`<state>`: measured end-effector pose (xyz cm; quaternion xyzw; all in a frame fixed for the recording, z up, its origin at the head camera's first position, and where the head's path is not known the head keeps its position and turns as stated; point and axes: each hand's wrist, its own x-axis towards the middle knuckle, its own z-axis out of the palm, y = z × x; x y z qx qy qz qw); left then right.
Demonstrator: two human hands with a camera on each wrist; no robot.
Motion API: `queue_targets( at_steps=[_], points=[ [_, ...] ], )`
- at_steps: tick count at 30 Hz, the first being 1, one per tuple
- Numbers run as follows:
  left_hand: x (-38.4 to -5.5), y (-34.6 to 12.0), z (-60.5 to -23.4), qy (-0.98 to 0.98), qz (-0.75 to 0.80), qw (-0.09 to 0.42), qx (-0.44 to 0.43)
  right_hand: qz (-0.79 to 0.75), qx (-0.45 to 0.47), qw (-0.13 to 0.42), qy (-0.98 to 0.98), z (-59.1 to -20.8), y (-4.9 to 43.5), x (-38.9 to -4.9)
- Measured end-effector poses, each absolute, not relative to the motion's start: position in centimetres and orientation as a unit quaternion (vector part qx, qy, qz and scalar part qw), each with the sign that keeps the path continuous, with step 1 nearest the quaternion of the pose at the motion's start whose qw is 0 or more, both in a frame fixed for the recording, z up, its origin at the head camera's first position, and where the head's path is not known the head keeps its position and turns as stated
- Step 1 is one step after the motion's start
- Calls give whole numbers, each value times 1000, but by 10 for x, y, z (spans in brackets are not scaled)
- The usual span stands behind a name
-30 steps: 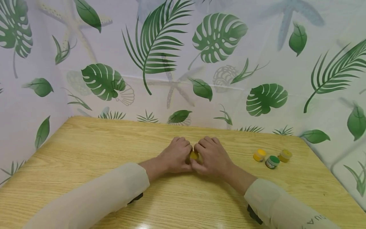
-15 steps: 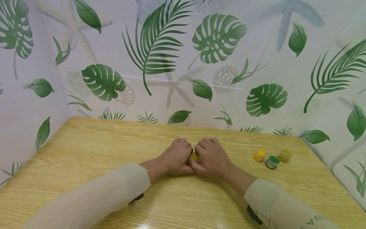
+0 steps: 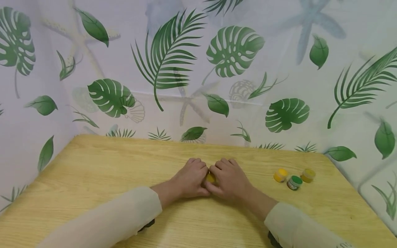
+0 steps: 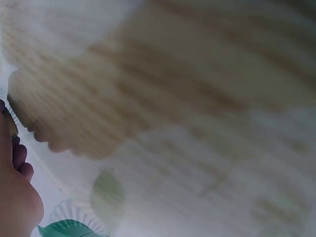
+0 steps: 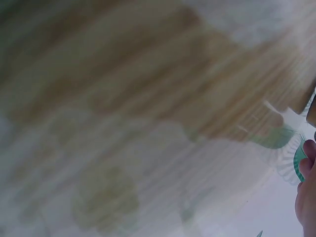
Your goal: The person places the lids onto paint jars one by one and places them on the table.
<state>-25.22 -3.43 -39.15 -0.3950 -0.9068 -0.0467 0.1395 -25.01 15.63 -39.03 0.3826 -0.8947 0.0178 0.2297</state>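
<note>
Between both hands, low over the table in the head view, is a small round jar with a mustard-yellow top (image 3: 211,177). My left hand (image 3: 191,178) grips its left side with curled fingers, and my right hand (image 3: 229,179) grips its right side. The thumbs meet in front of it, so most of the jar is hidden. Only a slice of the left hand (image 4: 17,192) shows at the edge of the left wrist view. At the right edge of the right wrist view, part of the right hand (image 5: 308,192) sits below a brownish sliver of the jar (image 5: 312,113).
To the right stand three small paint jars: one with an orange-yellow lid (image 3: 281,175), one with a green lid (image 3: 294,182) and one mustard-yellow (image 3: 308,175). The wooden table (image 3: 124,162) meets a leaf-printed cloth wall (image 3: 173,113) at its back edge.
The head view has tilted up a little, so everything sits lower in it. Both hands keep hold of the jar with barely any visible movement. The three other jars stay put.
</note>
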Motion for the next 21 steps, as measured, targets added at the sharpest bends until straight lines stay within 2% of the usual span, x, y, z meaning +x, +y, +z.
queue_targets(
  at_steps=[11,21],
  points=[
    [-258,-36,-380,-905,-13,137,-403,-4,361,244,-900,-382,165,-259],
    [-247,-68,-391,-899,9,156,-408,-29,380,236,-894,-385,194,-253]
  ],
)
